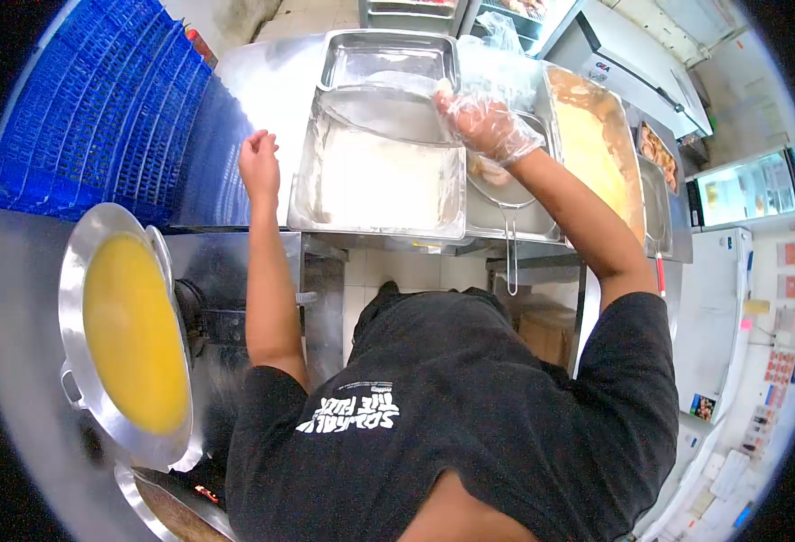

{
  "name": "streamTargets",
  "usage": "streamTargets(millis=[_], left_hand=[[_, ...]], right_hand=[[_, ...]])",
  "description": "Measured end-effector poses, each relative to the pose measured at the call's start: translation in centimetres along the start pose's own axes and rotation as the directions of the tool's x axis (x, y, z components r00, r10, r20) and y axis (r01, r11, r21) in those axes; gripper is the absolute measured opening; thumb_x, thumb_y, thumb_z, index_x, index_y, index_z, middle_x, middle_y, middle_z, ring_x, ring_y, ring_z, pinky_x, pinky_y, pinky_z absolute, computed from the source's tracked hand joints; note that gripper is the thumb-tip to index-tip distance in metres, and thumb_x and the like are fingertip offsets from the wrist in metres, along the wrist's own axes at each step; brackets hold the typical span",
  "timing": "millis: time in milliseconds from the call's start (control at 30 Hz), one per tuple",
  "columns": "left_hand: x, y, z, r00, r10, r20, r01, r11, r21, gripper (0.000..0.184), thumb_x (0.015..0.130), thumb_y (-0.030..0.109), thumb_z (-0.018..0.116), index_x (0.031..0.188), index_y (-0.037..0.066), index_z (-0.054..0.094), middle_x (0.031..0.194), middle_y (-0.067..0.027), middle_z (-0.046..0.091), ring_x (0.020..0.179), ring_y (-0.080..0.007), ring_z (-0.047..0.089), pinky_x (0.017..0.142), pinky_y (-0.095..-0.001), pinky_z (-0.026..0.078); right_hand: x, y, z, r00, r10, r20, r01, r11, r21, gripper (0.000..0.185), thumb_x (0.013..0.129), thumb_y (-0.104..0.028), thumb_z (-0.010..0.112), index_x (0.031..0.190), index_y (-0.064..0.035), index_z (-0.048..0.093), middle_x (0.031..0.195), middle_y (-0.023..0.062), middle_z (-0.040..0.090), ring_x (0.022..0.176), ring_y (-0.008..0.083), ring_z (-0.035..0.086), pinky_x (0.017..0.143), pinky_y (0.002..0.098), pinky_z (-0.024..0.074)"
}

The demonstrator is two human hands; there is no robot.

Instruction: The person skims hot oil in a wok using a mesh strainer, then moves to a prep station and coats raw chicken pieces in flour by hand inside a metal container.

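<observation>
My right hand (483,126), in a clear plastic glove, reaches over the right edge of a metal tray of white flour (375,176). Its fingertips are closed on a small pale piece (444,88), whose kind I cannot make out. Below that hand, a wire strainer (506,187) with raw-looking pieces of meat (490,171) rests in another metal tray. My left hand (259,164) is bare and hovers left of the flour tray, its fingers loosely curled with nothing visible in them. Behind the flour, partly over its tray, sits a shallow steel tray (388,60).
Stacked blue plastic crates (99,117) stand at the left. A wide metal pan of yellow oil (135,334) sits nearer on the left. To the right are a deep tray of yellowish powder (596,158), a red-handled strainer (660,271) and a tray of meat (657,155).
</observation>
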State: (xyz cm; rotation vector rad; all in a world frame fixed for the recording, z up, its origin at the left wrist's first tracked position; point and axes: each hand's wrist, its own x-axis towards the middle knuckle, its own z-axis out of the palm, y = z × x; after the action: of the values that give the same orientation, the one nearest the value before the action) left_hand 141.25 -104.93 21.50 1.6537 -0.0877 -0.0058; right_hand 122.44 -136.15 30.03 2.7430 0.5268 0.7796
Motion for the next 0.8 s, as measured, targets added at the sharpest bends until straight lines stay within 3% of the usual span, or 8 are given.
streamTargets(millis=[133,233,267,400,500,600,667,800], left_hand=[[2.7,0.2,2.2,0.959,-0.138,0.248,0.109,0.986,0.127,0.040,0.086,0.029,0.053,0.105,-0.005,0.059,0.098,-0.0124,0.065,0.082,-0.0169,0.062,0.070,-0.0280,0.046],[5.4,0.3,4.4,0.875,-0.294,0.384,0.240,0.953,0.184,0.046,0.086,0.032,0.051,0.110,-0.007,0.057,0.100,-0.0139,0.065,0.085,-0.0189,0.063,0.074,-0.0304,0.047],[6.2,0.1,5.0,0.839,-0.338,0.426,0.289,0.941,0.177,0.047,0.086,0.032,0.051,0.111,-0.008,0.056,0.102,-0.0151,0.065,0.087,-0.0201,0.063,0.076,-0.0311,0.047],[8.4,-0.7,7.8,0.652,-0.510,0.562,0.518,0.840,0.161,0.051,0.091,0.034,0.044,0.120,-0.008,0.048,0.114,-0.0200,0.060,0.096,-0.0247,0.062,0.087,-0.0328,0.046],[9.2,-2.9,9.8,0.546,-0.561,0.622,0.567,0.794,0.219,0.066,0.089,0.037,0.049,0.129,-0.013,0.034,0.118,-0.0251,0.054,0.104,-0.0291,0.058,0.093,-0.0365,0.046],[10.3,-5.0,11.9,0.431,-0.610,0.665,0.720,0.677,0.155,0.069,0.092,0.039,0.048,0.133,-0.012,0.026,0.118,-0.0258,0.051,0.105,-0.0294,0.056,0.090,-0.0369,0.048],[11.2,-6.2,13.1,0.463,-0.533,0.709,0.718,0.694,0.053,0.066,0.093,0.037,0.046,0.135,-0.010,0.025,0.116,-0.0256,0.051,0.102,-0.0286,0.056,0.085,-0.0366,0.050],[10.9,-6.8,15.7,0.559,-0.478,0.678,0.765,0.614,-0.198,0.045,0.096,0.026,0.044,0.124,-0.008,0.034,0.108,-0.0234,0.052,0.092,-0.0280,0.059,0.075,-0.0340,0.054]], right_hand=[[-1.1,0.9,0.9,0.979,0.081,0.187,-0.052,0.986,-0.158,0.039,0.083,-0.005,0.049,0.122,-0.0047,0.048,0.070,0.0072,0.059,0.053,0.0243,0.059,0.044,0.0366,0.0484],[-0.9,1.0,-0.2,0.995,0.092,-0.041,-0.095,0.992,-0.086,0.036,0.084,-0.006,0.050,0.120,-0.0032,0.049,0.068,0.0051,0.058,0.053,0.0228,0.059,0.045,0.0366,0.0477],[-1.3,1.2,-0.1,0.989,0.134,0.062,-0.125,0.984,-0.129,0.034,0.085,-0.007,0.051,0.119,-0.0041,0.050,0.067,0.0043,0.059,0.053,0.0218,0.059,0.046,0.0361,0.0480],[-1.4,0.8,-0.4,0.984,0.071,-0.166,-0.109,0.968,-0.228,0.034,0.083,-0.012,0.058,0.116,-0.0068,0.054,0.059,0.0042,0.051,0.049,0.0222,0.054,0.046,0.0386,0.0448],[-3.4,1.8,1.2,0.971,0.238,-0.036,-0.240,0.966,-0.099,0.033,0.082,-0.011,0.059,0.114,-0.0062,0.054,0.060,0.0057,0.053,0.049,0.0238,0.054,0.046,0.0395,0.0447],[-3.4,1.9,0.3,0.958,0.172,-0.230,-0.194,0.978,-0.077,0.029,0.082,-0.011,0.060,0.110,-0.0058,0.054,0.060,0.0066,0.054,0.046,0.0254,0.053,0.043,0.0388,0.0434],[-3.4,1.2,-1.1,0.945,0.196,-0.263,-0.230,0.967,-0.106,0.025,0.083,-0.013,0.060,0.105,-0.0052,0.056,0.059,0.0087,0.056,0.047,0.0290,0.055,0.044,0.0421,0.0436],[-6.6,2.4,1.5,0.817,0.552,-0.166,-0.557,0.830,0.025,0.013,0.084,-0.012,0.058,0.094,-0.0044,0.058,0.065,0.0122,0.057,0.050,0.0327,0.054,0.047,0.0436,0.0445]])
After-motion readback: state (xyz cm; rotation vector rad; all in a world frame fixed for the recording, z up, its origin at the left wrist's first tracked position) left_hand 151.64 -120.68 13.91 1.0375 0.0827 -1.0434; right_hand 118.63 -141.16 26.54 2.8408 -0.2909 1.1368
